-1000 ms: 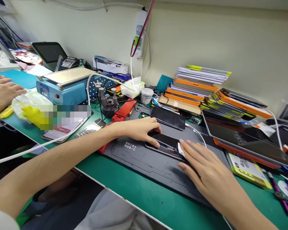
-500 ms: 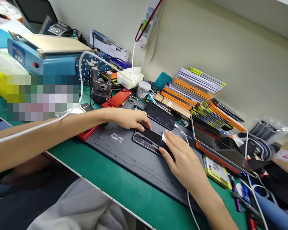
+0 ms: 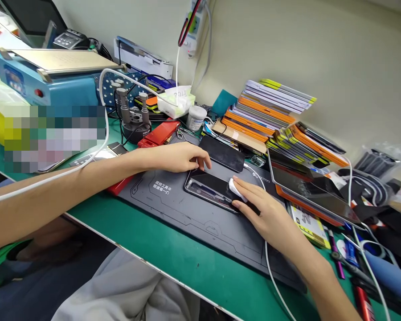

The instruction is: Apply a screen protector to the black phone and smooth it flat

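Observation:
A black smartphone (image 3: 210, 188) lies face up on a dark grey work mat (image 3: 190, 218), its glossy screen catching reflections. At its far left edge, my left hand (image 3: 182, 157) has bent fingers against the phone, thumb and forefinger near the rim. Over the phone's right end is my right hand (image 3: 269, 207), fingers pressing a folded white wipe (image 3: 235, 189) onto the glass. My right thumb touches the near edge of the phone. Just behind lies a second dark phone (image 3: 222, 153), with a white cable (image 3: 262, 183) at its right end.
Stacks of orange and white boxes (image 3: 254, 118) stand by the wall. A tablet (image 3: 310, 187) lies to the right, near pens and tools. On the left are a blue heating machine (image 3: 63, 89), a red holder (image 3: 158, 133), a white jar (image 3: 196, 118) and a tissue pack (image 3: 176, 101).
The view has swung right and tilted. My left thumb has shifted from the phone's near side toward its far left edge. My right hand keeps the wipe on the phone's right part.

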`<state>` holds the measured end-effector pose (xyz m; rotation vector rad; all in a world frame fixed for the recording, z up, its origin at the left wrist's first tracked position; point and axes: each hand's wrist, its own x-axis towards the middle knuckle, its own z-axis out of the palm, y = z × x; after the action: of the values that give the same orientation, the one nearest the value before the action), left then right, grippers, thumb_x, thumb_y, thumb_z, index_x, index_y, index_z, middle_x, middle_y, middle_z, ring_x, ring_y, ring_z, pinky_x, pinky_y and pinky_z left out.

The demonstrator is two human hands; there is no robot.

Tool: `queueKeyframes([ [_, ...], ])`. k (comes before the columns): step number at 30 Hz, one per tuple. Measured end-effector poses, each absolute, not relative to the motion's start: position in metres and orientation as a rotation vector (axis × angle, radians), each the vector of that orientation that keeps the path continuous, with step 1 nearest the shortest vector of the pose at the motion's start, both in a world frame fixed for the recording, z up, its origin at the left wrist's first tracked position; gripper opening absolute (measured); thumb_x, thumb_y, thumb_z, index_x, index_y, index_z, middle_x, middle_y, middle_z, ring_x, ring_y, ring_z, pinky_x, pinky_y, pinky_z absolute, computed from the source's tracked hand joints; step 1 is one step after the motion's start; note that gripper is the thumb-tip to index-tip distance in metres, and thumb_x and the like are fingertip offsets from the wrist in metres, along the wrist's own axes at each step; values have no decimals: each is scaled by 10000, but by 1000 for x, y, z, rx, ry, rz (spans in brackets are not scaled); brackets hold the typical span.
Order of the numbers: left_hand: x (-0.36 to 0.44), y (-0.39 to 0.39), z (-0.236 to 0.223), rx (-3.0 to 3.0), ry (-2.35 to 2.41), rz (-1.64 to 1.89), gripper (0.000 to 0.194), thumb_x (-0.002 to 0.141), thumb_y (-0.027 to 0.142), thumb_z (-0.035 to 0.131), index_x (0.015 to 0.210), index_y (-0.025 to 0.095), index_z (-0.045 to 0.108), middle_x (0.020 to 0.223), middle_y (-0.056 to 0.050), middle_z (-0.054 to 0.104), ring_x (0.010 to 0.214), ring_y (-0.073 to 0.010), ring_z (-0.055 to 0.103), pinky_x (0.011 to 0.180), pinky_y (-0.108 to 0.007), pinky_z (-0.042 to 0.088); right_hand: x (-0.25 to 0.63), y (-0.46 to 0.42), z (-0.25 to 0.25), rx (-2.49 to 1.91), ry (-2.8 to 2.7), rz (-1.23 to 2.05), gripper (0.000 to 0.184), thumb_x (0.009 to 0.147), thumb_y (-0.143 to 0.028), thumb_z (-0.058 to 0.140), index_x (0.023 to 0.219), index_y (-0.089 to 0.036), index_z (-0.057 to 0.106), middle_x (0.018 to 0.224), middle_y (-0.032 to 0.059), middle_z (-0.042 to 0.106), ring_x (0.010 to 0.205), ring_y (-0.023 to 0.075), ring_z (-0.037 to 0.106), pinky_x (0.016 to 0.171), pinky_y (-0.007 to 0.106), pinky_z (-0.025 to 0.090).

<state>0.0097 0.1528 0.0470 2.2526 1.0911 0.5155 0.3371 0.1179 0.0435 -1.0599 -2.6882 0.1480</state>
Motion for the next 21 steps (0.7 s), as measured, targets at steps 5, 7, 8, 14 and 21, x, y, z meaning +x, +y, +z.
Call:
queueKeyframes([
  [5,10,152,47,2263,1095,515,437,903,6,544,1225,208,760,1194,0,814,1081,-150,743,928,-217,521,342,121,49,-1073,-2690,254,521,1080,-494,571,1550,-273,602,1569,94,624,1441,304,611,1193,525,540],
  [7,10,151,46,2262,1088,517,440,903,1,528,1208,212,765,1202,9,811,1102,-148,735,947,-216,520,344,123,51,-1069,-2681,302,546,1055,-516,612,1551,-289,602,1564,94,628,1428,314,622,1183,532,546],
  [8,11,151,47,2263,1083,518,446,901,-2,522,1202,216,767,1204,12,810,1110,-148,731,956,-217,518,346,124,51,-1061,-2674,332,565,1040,-528,636,1555,-299,598,1571,96,622,1429,320,621,1184,541,542],
  [14,12,151,54,2274,1062,485,506,852,-30,520,1229,200,767,1202,-17,801,1065,-162,730,913,-235,537,350,130,47,-1011,-2652,413,658,961,-570,746,1552,-323,598,1569,111,624,1439,338,608,1177,583,532],
  [21,5,152,58,2162,974,375,464,950,51,532,1336,227,721,1305,-14,770,1185,-154,702,1000,-222,531,354,124,40,-813,-2676,82,491,1031,-433,693,1500,-297,642,1509,80,681,1345,312,684,1090,507,610],
])
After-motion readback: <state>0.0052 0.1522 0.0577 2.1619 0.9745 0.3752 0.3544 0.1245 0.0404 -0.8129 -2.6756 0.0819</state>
